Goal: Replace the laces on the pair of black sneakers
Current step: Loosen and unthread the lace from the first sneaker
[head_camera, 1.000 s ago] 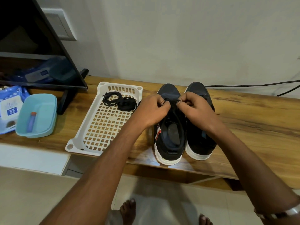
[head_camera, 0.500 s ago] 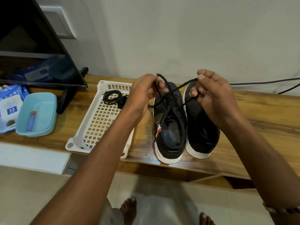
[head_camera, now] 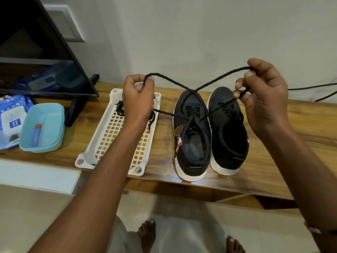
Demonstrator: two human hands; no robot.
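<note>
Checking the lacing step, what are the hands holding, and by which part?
Each hand, left hand and right hand, pinches a loop of the black lace near its free end, above the left sneaker.

Clutter at the left end of the wooden tabletop (head_camera: 273,147)

A pale blue tub (head_camera: 42,127) holds a small blue tube with an orange cap (head_camera: 37,134); a blue wipes packet (head_camera: 11,118) lies just beside it, under a dark screen (head_camera: 36,48). Black cables (head_camera: 313,88) run along the wall.
</note>
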